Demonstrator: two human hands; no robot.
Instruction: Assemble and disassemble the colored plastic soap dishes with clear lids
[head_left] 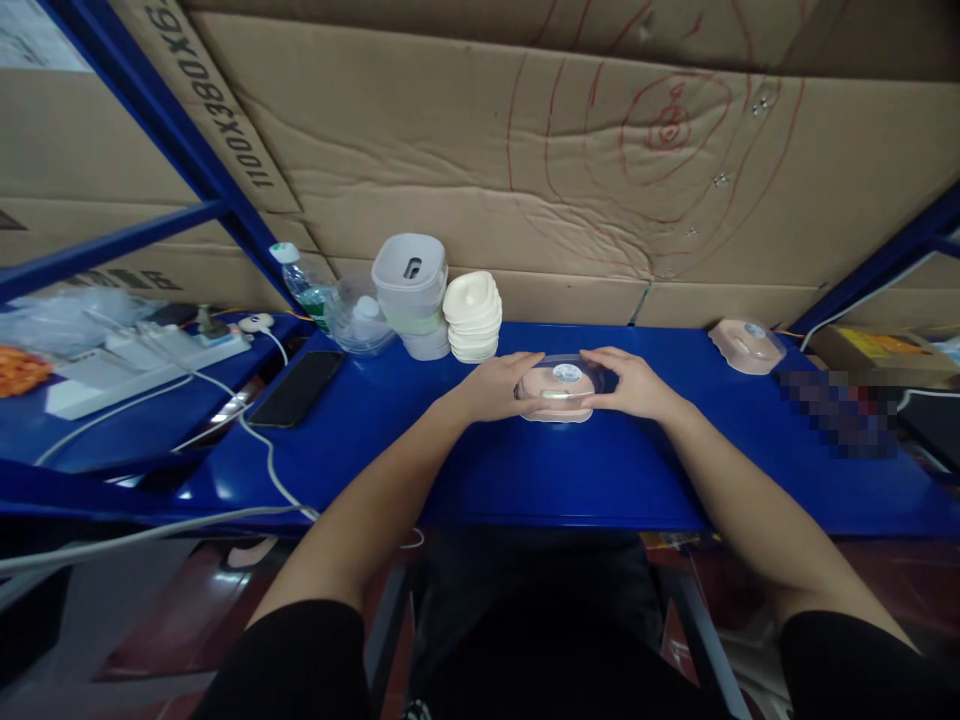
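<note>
The left hand (501, 387) and right hand (631, 384), both curved, pinch opposite sides of a clear lid (551, 366) just right of the frame's middle. Its round white label (567, 373) is too small to read. Beneath is a pale pink dish (559, 415) with a wavy rim, on the blue counter (555, 480). Upper left, the cardboard (212, 100) reads "1100X380X".

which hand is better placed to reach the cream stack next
Probably the left hand: it is close to the cream stack, while the right hand is across the pink container from it. Both hands are at the container.
</note>
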